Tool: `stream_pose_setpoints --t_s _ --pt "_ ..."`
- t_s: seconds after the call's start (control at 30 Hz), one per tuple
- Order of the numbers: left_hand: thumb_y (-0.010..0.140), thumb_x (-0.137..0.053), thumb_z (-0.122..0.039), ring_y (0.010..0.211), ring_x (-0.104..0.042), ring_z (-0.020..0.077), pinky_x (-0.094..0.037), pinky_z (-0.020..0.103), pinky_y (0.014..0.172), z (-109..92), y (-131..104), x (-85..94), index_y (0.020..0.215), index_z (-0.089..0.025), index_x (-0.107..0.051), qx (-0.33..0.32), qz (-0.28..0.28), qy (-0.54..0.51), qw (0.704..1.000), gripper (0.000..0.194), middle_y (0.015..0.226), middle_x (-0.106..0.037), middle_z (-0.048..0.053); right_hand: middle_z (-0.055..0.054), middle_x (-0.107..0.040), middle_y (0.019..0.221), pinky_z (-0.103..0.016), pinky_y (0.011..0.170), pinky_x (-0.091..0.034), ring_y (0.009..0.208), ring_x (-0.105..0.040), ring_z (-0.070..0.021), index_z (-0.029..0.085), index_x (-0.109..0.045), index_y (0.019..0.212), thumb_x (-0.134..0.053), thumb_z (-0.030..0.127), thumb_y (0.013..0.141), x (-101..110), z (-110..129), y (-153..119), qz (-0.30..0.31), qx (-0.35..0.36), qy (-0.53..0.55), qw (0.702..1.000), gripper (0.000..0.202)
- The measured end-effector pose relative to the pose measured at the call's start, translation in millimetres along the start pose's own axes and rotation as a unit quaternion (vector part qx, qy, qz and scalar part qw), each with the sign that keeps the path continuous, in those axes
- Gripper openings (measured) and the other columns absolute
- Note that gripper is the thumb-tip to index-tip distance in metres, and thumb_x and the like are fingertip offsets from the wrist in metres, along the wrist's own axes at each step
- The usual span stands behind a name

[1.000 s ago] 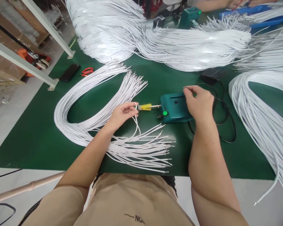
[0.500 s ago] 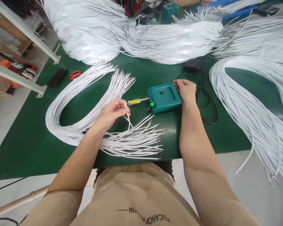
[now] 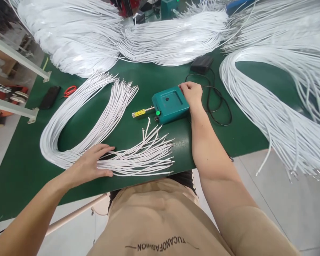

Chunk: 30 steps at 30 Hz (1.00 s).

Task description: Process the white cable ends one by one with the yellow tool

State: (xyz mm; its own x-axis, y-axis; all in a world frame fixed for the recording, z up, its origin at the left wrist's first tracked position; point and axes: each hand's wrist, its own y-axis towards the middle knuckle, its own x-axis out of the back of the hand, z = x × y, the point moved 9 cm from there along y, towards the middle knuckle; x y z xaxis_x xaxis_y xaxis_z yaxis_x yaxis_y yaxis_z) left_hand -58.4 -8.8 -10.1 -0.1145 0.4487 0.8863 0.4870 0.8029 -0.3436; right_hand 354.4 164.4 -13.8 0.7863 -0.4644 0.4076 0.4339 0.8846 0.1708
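My left hand (image 3: 92,161) lies over a bundle of white cords (image 3: 138,158), its thumb and fingers spread apart on either side of the strands. The cords curve round in a U on the green table, with thin tips at their ends. My right hand (image 3: 192,93) has its fingers curled at the far right corner of a small teal electric device (image 3: 173,113); some fingertips are hidden. A green button (image 3: 158,113) sits on the device's left end. From that end sticks out a metal rod with a yellow-labelled tip (image 3: 139,113).
Large heaps of white cords (image 3: 170,42) line the back, and another bundle (image 3: 256,92) hangs over the right edge. A black cable (image 3: 216,119) and a black box (image 3: 202,64) lie behind my right hand. Red-handled scissors (image 3: 69,91) and a black phone-like object (image 3: 50,97) are at left.
My left hand has let go of a single cord near the yellow-labelled tip and moved down left onto the bundle. My right hand stays at the device. The view has shifted slightly.
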Motion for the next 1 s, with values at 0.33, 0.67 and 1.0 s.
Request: stream_pose_setpoints --t_s 0.33,0.67,1.0 --pt "0.083 -0.054 -0.059 0.093 -0.060 0.0241 -0.050 0.033 0.076 -14.9 -11.8 -10.3 0.127 -0.021 -0.058 -0.056 -0.073 0.130 0.987 0.058 0.109 -0.059 0.011 -0.004 -0.071 0.080 -0.037 0.083 -0.047 0.082 -0.063 -0.0218 0.017 -0.070 0.077 -0.051 0.026 0.081 -1.6 3.4 -1.5 0.004 0.012 -0.065 0.998 0.022" --pt "0.088 -0.050 -0.055 0.076 -0.064 0.0175 -0.047 0.026 0.062 -30.2 -32.6 -19.6 0.128 -0.027 -0.059 -0.010 -0.041 0.110 0.993 0.050 0.100 -0.065 0.006 -0.004 -0.071 0.081 -0.035 0.081 -0.047 0.082 -0.064 -0.0214 0.018 -0.070 0.077 -0.051 0.028 0.081 -2.0 1.6 -1.9 0.002 0.005 -0.066 0.998 0.022" --pt "0.090 -0.049 -0.047 0.105 -0.062 0.0220 -0.050 0.033 0.093 -21.8 4.0 44.9 0.121 -0.022 -0.060 0.014 -0.184 0.012 0.983 0.041 0.116 -0.065 0.006 -0.003 -0.069 0.079 -0.035 0.081 -0.047 0.081 -0.062 -0.0212 0.019 -0.068 0.072 -0.053 0.027 0.079 -2.4 -1.0 0.8 -0.003 0.009 -0.061 0.998 0.019"
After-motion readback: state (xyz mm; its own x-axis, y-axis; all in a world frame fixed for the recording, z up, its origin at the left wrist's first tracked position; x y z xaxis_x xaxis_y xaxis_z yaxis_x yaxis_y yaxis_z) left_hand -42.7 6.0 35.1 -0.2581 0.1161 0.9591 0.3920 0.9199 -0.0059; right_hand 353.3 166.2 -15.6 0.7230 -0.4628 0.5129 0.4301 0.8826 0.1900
